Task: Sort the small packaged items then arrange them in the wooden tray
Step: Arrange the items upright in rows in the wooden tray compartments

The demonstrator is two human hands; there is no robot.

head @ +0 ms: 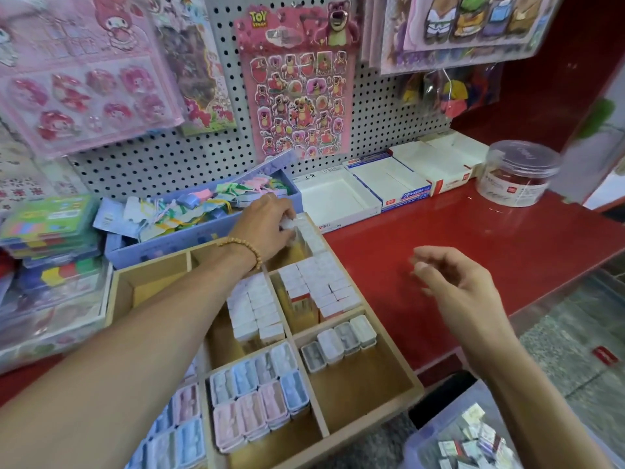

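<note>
Left hand [267, 228]: we see fingers curled round a small white packet [290, 224] at the far compartment of the wooden tray [372, 336].
Right hand [453, 286]: hovers over the red tabletop [473, 238], fingers loosely bent, holding nothing we can make out.
White boxes [318, 282]: packed upright in the far compartments; pastel cases [257, 390] fill the near ones.
Technique: we judge the packet should go in upright, flush against its row, without toppling neighbours.
Supply: more packets sit in the clear bin [470, 438].

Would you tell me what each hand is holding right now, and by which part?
The left hand pinches a small white packet by its top end, over the wooden tray. The right hand holds nothing.
</note>
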